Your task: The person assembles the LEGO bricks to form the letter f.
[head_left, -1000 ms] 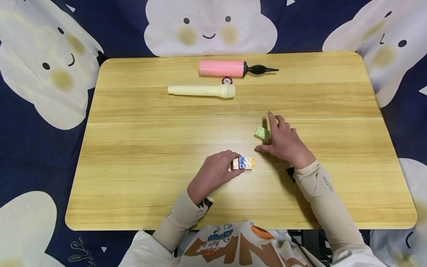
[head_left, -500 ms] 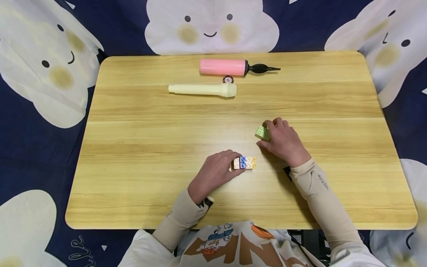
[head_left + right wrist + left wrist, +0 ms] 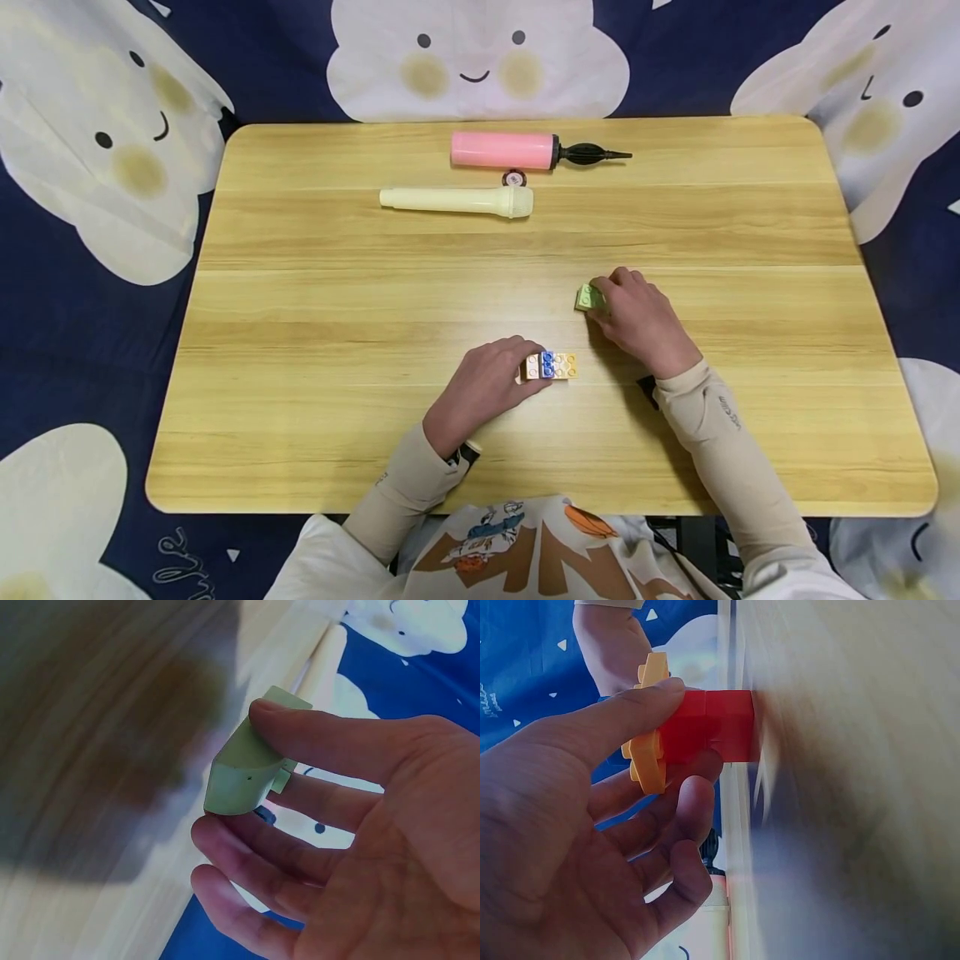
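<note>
My left hand [image 3: 483, 387] grips a small stack of toy building bricks [image 3: 570, 366] near the front middle of the table. From above, its studded top shows pale orange, blue and yellow parts. The left wrist view shows red bricks [image 3: 731, 726] at the table side and an orange piece [image 3: 651, 761] above them, with my thumb along their side. Further right and farther back, my right hand [image 3: 641, 321] pinches a light green building brick [image 3: 583, 297] between thumb and fingers. One end of this green brick [image 3: 244, 780] is slanted; its studs are partly hidden by my fingers.
A pink balloon pump [image 3: 502, 150] with a black nozzle lies along the table's [image 3: 322, 333] far side. In front of it are a small dark round disc [image 3: 513, 177] and a cream toy microphone [image 3: 450, 200]. Dark blue cloth with clouds [image 3: 480, 58] hangs behind.
My right hand was spread beside the green brick; its fingers have since drawn in and pinched it, turning the brick slightly. The left hand keeps its hold on the brick stack.
</note>
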`<state>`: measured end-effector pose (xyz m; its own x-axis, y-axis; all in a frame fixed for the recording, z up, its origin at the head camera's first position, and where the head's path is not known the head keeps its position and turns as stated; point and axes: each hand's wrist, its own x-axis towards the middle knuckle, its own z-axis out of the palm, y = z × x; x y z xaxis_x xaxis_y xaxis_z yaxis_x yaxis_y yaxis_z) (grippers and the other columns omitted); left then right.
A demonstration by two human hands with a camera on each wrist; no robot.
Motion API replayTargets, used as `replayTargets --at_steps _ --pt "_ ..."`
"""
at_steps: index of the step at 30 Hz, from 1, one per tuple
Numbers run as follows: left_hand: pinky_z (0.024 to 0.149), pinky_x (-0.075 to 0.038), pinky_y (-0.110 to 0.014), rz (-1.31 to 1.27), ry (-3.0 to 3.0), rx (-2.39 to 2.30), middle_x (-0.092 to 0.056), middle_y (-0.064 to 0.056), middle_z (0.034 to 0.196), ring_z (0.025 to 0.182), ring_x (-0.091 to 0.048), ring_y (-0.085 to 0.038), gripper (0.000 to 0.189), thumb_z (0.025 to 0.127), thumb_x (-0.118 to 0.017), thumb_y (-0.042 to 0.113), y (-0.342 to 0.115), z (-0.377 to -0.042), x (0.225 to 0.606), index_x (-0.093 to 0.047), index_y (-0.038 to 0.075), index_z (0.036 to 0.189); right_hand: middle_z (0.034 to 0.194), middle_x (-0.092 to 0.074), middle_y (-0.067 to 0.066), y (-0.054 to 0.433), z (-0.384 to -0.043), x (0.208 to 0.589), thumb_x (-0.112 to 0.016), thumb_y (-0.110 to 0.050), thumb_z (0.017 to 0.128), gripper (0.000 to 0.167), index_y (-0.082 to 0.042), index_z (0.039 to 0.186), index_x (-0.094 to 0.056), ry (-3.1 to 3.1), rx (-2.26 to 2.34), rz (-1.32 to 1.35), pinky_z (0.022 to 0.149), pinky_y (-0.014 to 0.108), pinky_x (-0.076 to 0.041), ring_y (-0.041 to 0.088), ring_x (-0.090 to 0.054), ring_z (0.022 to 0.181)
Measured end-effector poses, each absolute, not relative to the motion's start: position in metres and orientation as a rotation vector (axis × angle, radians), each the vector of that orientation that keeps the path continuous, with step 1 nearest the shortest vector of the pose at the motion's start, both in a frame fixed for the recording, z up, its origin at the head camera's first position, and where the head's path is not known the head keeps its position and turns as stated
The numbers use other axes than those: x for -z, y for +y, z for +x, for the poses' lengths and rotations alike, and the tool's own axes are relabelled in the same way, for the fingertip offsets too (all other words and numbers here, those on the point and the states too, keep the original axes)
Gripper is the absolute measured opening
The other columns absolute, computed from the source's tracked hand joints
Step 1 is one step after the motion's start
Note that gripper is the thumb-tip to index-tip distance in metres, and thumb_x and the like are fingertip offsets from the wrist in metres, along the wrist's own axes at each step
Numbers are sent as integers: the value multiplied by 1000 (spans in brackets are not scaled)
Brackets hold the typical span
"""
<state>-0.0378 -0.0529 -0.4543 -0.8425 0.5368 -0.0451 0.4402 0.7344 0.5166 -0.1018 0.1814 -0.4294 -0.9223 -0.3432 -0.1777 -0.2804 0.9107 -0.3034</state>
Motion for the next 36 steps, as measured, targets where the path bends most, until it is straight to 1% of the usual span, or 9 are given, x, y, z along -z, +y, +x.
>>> replayTargets --at_steps 4,7,10,15,19,27,31,36 --pt "68 -51 -25 779 2743 -747 -70 3 100 81 -61 -8 40 90 -74 42 -53 -38 454 -71 13 117 105 -58 23 181 -99 425 -74 -8 89 37 4 122 -63 2857 417 -533 75 53 -47 41 -54 95" --pt "67 -51 -24 777 2744 -739 -70 3 99 79 -60 -7 40 90 -74 42 -53 -38 454 -71 13 118 104 -59 23 181 -95 422 -75 -8 89 31 1 117 -63 2872 434 -578 73 51 -47 40 -54 93" --pt "67 -51 -24 776 2749 -735 -70 3 99 79 -60 -7 40 90 -74 42 -52 -38 454 -71 13 118 103 -59 22 180 -91 417 -75 -9 89 29 -1 115 -63 2885 453 -607 72 50 -47 39 -55 93" --pt "66 -50 -23 784 2759 -744 -70 3 98 77 -58 -6 40 90 -75 42 -53 -37 454 -72 13 117 104 -60 20 178 -83 407 -75 -8 89 33 -2 119 -65 2897 489 -647 72 47 -48 37 -55 92" --pt "63 -48 -23 791 2757 -754 -69 4 96 74 -56 -6 39 90 -75 41 -53 -37 454 -72 13 116 104 -61 20 175 -76 401 -75 -8 89 32 -3 120 -66 2911 514 -713 72 46 -49 35 -56 91" --pt "66 -50 -24 786 2751 -751 -70 3 98 77 -58 -6 39 90 -74 41 -53 -37 454 -71 12 115 101 -60 18 171 -61 391 -77 -5 86 36 -1 120 -67 2923 565 -850 69 42 -51 31 -56 86" --pt "65 -49 -23 790 2757 -737 -69 3 95 74 -56 -6 39 90 -74 41 -53 -37 454 -71 11 115 102 -59 16 169 -54 386 -78 -7 86 38 -1 122 -67 2904 579 -877 69 41 -50 30 -55 86" --pt "63 -47 -22 783 2748 -742 -68 4 94 73 -54 -6 40 90 -74 41 -52 -37 454 -71 12 117 100 -59 14 166 -48 385 -80 -10 85 38 -1 120 -68 2894 583 -917 69 38 -49 27 -54 84"
